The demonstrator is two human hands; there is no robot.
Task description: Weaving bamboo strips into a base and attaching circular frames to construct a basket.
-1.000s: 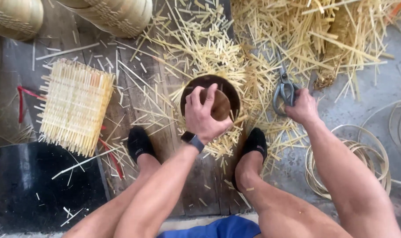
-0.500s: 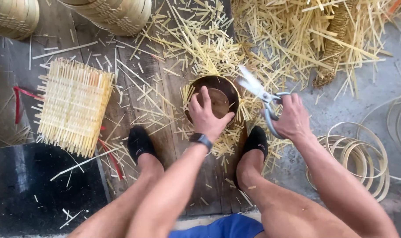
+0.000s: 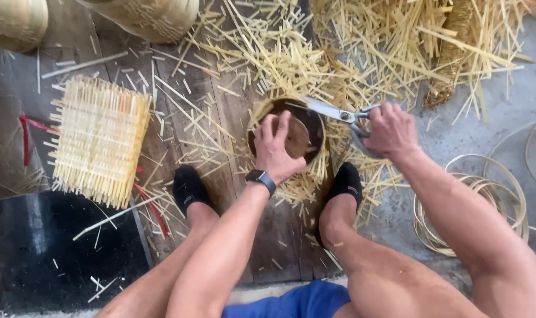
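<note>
Pressing left hand flat on basket, right hand gripping shears

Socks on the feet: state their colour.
Black socks, clearest in the head view.

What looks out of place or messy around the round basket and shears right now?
Cut bamboo strips lie scattered across the floor, piled thickest behind the round basket under the left hand. The right hand holds the shears over its rim. Nothing looks damaged.
</note>
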